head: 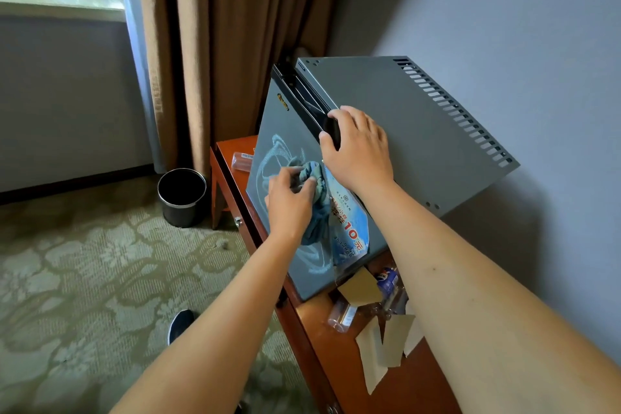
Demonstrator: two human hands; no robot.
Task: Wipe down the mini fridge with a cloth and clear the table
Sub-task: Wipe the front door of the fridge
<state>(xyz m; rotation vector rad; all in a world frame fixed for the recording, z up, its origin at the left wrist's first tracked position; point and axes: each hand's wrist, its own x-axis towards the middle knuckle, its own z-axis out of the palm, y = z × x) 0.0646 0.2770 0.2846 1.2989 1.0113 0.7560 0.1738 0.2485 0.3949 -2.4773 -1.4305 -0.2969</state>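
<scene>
A grey mini fridge [413, 118] stands on a wooden table [339, 343] against the wall. My left hand [290, 202] grips a bunched blue-green cloth [317, 198] and presses it against the fridge door [268, 144], which shows wet swirl marks. A blue sticker [351, 228] with red print sits on the door beside the cloth. My right hand [358, 148] holds the top front edge of the fridge, fingers curled over the black door trim.
Clear plastic bottles [341, 314] and torn pieces of beige paper [379, 356] lie on the table under my right forearm. Another bottle [242, 161] lies behind the fridge door. A black waste bin [182, 197] stands on the patterned carpet by the brown curtain.
</scene>
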